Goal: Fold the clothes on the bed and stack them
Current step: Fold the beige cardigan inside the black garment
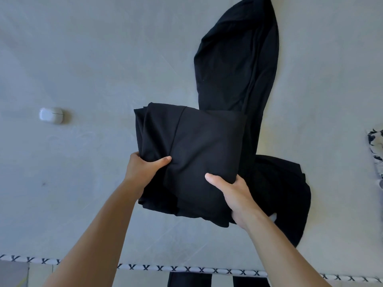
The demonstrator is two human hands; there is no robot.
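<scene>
Both forearms reach in from the near edge of the bed, and each hand grips the folded black garment point(192, 154) by its near edge: the left hand point(143, 168) at the near-left corner, thumb on top and fingers curled underneath, the right hand point(234, 195) at the near-right corner in the same pinch. Whether the bundle is lifted or resting on the sheet cannot be told.

From this one head view, the risk looks to be the thick, soft layers. Held only along one side, the far layers could slide or fan open, and the loose flap at the bundle's near-left could drop out and undo the fold.

Behind and to the right of the bundle a second black garment point(238, 65) lies spread long, partly under it; dragging across it could pull it askew.

Left of the bundle, well apart, sits a small white earbud case point(51, 115) on the pale grey bed sheet point(103, 48). A black-and-white patterned fabric point(376, 146) shows far right, and a cross-stitched trim point(186, 268) edges the bed nearest the camera.
</scene>
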